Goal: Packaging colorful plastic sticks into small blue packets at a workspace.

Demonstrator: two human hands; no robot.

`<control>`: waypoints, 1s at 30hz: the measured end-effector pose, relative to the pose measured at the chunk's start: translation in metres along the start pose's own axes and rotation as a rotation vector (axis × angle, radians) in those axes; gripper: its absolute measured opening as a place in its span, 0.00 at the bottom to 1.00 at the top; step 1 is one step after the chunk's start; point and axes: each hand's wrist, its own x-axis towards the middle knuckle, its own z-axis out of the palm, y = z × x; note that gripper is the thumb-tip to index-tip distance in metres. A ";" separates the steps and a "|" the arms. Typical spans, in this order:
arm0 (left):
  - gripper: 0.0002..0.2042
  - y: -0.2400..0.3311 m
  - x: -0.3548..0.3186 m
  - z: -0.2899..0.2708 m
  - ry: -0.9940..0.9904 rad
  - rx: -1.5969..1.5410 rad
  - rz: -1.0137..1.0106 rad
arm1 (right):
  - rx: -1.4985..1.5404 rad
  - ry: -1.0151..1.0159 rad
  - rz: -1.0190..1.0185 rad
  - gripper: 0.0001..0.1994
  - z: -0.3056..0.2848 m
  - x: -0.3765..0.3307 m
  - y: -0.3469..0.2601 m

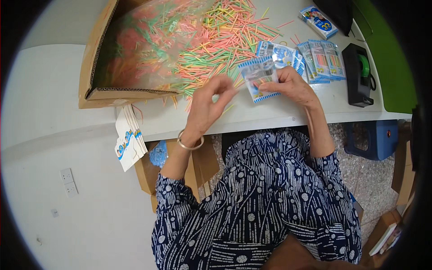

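My right hand (pixel 294 87) is closed on the edge of a small clear-and-blue packet (pixel 257 85). Colored sticks show through its window. To the left of it, my left hand (pixel 208 105) has its thumb and fingers curled together, the tips slightly blurred. Whatever may be between those tips is too small to make out. Behind both hands a loose heap of thin pink, green and yellow sticks (pixel 220 49) spreads over the white table (pixel 270 112). Just beyond my right hand lie more blue-and-clear packets (pixel 285 55), and several filled packets (pixel 321 60) overlap farther right.
A cardboard box (pixel 96 58) on its side holds a plastic bag of sticks (pixel 153 40). At the right stand a black tape dispenser (pixel 357 76) and a blue-and-white pack (pixel 318 22). Folded white cartons (pixel 128 139) hang at the table's front left edge. A blue stool (pixel 382 141) stands below.
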 end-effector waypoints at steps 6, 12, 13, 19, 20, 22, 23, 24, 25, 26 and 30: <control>0.15 -0.029 -0.048 0.024 -0.026 0.830 0.326 | -0.130 -0.088 0.114 0.11 -0.003 0.005 -0.004; 0.14 -0.032 -0.036 0.025 0.020 0.845 0.247 | -0.104 -0.054 0.135 0.10 0.002 0.011 0.021; 0.14 -0.032 -0.032 0.021 0.022 0.844 0.255 | -0.135 -0.037 0.111 0.10 0.000 0.011 0.023; 0.10 -0.008 0.010 -0.004 0.296 -0.133 0.105 | -0.155 -0.043 0.053 0.17 0.004 0.007 0.017; 0.10 0.005 0.015 -0.006 0.301 -0.132 0.105 | -0.158 -0.048 0.051 0.17 0.004 0.006 0.017; 0.13 0.025 0.028 -0.004 0.347 -0.524 0.124 | -0.151 -0.073 0.095 0.16 0.001 0.005 0.021; 0.13 0.028 0.029 -0.004 0.349 -0.523 0.126 | -0.153 -0.075 0.094 0.16 0.001 0.005 0.019; 0.15 0.031 0.030 -0.005 0.316 -0.545 0.135 | -0.139 -0.138 0.113 0.16 0.004 0.003 0.008; 0.17 0.032 0.030 -0.006 0.281 -0.567 0.144 | -0.126 -0.201 0.132 0.15 0.006 0.001 0.000; 0.17 0.032 0.029 -0.005 0.284 -0.565 0.145 | -0.127 -0.203 0.131 0.15 0.006 0.002 -0.001; 0.14 0.032 0.026 -0.001 0.267 -0.489 0.169 | -0.135 -0.277 0.174 0.15 0.004 -0.003 -0.009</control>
